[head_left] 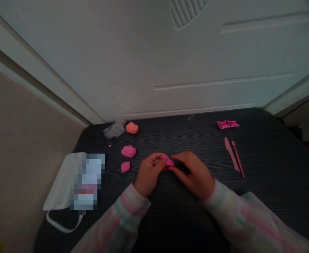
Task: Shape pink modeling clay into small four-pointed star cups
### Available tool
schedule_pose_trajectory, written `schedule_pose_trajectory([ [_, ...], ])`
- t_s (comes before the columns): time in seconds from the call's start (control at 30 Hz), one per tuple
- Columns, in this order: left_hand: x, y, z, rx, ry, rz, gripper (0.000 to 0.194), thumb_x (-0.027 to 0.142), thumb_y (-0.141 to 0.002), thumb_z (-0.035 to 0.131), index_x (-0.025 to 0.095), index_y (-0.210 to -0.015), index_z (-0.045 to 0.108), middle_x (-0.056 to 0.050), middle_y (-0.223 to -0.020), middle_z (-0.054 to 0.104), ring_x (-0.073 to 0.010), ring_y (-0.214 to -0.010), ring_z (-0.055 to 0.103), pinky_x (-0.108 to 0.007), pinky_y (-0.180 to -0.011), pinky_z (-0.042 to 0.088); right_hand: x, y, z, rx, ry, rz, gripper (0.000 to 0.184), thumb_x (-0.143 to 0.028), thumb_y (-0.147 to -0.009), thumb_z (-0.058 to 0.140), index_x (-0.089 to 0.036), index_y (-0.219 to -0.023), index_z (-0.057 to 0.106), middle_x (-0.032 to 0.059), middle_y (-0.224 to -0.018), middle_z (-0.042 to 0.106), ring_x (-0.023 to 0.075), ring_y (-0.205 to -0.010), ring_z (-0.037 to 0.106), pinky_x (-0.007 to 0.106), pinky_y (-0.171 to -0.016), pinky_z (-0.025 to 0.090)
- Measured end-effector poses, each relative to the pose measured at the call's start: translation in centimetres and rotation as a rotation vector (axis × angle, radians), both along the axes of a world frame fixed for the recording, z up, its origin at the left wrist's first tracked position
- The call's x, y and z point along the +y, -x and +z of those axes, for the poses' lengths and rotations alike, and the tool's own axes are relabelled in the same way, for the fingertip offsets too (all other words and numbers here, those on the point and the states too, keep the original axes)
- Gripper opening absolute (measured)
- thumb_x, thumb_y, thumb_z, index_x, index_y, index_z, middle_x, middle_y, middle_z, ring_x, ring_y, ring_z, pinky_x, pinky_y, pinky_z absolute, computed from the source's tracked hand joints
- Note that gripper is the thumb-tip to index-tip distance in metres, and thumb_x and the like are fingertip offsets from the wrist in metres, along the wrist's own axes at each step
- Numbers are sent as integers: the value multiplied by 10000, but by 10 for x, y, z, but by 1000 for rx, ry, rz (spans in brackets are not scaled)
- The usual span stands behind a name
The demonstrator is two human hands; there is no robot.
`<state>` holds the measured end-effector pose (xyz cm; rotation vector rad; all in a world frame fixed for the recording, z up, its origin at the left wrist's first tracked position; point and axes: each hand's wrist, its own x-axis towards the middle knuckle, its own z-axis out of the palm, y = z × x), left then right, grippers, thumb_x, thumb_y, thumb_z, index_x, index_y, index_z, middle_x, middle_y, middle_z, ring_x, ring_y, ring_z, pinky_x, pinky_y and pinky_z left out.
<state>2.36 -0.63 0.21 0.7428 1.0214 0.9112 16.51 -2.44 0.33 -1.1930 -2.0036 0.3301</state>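
Observation:
Near the middle of the dark table, a small shaped piece of pink modelling clay [167, 161] is between my two hands. My left hand [149, 172] is closed around its left side, thumb pressed on top. Thumb and forefinger of my right hand [194, 172] curve around the right end of the same piece, their tips at its edge. Part of the clay is hidden by the fingers. To the left lie a larger pink clay lump [129, 151], a smaller pink lump [125, 167] and a tiny pink bit [110, 146].
An orange clay lump [132, 128] sits beside a clear plastic bag [114, 129] at the back left. Two pink shaped clay pieces [228, 124] lie back right, above a pink plastic knife [231, 154] and thin pink tool [238, 159]. A phone [88, 182] covers part of a white pouch-like item [63, 179].

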Motion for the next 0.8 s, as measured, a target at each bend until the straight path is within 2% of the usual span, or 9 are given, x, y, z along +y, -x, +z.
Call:
schedule_pose_trajectory([
  [0.2, -1, 1, 4, 154, -111, -50, 90, 183, -695, 553, 139, -773, 567, 13, -632, 623, -99, -599, 582, -225, -645, 462, 1, -1, 1, 23, 5, 24, 82, -192, -777, 493, -192, -829, 556, 36, -748, 613, 137, -709, 548, 288, -652, 466],
  [0.33, -4, 5, 3, 321, -286, -114, 171, 223, -760, 480, 148, -860, 597, -16, -791, 645, -127, -756, 587, -242, -739, 446, 1, -1, 0, 6, 13, -12, 47, -201, -765, 517, -181, -753, 557, 29, -692, 596, 137, -676, 531, 280, -625, 456],
  [0.43, -6, 9, 2, 390, -372, -212, 257, 255, -807, 409, 152, -935, 607, -37, -931, 639, -146, -896, 562, -253, -827, 410, 2, -2, -1, 4, 48, -24, 57, -211, -750, 540, -177, -704, 543, 23, -670, 576, 136, -661, 521, 276, -612, 444],
  [0.5, -6, 10, 2, 411, -411, -277, 283, 268, -817, 391, 155, -961, 606, -37, -956, 637, -150, -919, 556, -253, -843, 401, 3, -2, -1, 26, 81, -20, 71, -212, -738, 555, -179, -683, 524, 17, -666, 561, 132, -662, 515, 267, -610, 437],
  [0.63, -5, 10, 5, 413, -471, -380, 271, 268, -790, 439, 165, -986, 597, -29, -937, 648, -153, -865, 578, -249, -787, 430, 3, -2, -3, 76, 168, -58, 105, -188, -698, 588, -178, -731, 489, 10, -688, 529, 124, -662, 497, 250, -595, 429],
  [0.8, -6, 11, 5, 444, -463, -379, 254, 265, -769, 465, 135, -928, 614, -50, -867, 662, -158, -802, 595, -251, -735, 446, 4, -2, -6, 118, 265, -70, 194, -195, -673, 603, -185, -827, 484, 9, -744, 525, 121, -673, 489, 244, -588, 422],
])
